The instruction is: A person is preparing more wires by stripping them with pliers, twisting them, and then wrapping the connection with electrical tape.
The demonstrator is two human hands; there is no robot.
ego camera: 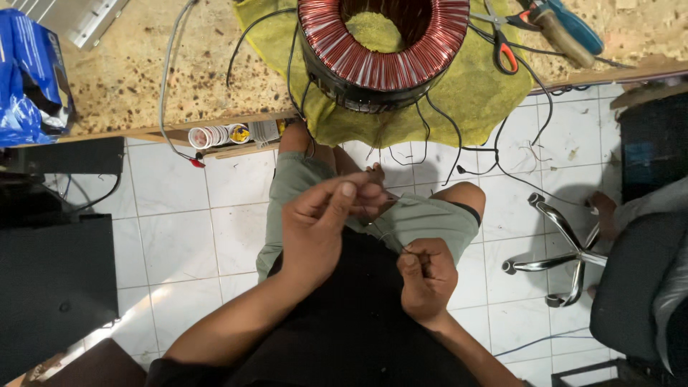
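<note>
White floor tiles point(179, 208) lie below a speckled workbench point(136, 72) whose copper-wound toroidal coil point(380, 43) is cut off at the top. Over the lap, the left hand point(319, 229) pinches a thin wire point(390, 233), barely visible, running to the right hand point(428, 276), fisted around it.

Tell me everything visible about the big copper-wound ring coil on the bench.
The large ring-shaped coil wound in reddish copper wire lies flat with its open centre facing up. Tight glossy windings cover its top and inner wall, while a dark band wraps the lower outer wall. It rests on a yellow-green cloth spread over the speckled wooden bench, near the front edge. Several thin black leads trail from its base over the edge toward the floor. Neither hand touches it. The picture's upper edge cuts off its far side.
</note>
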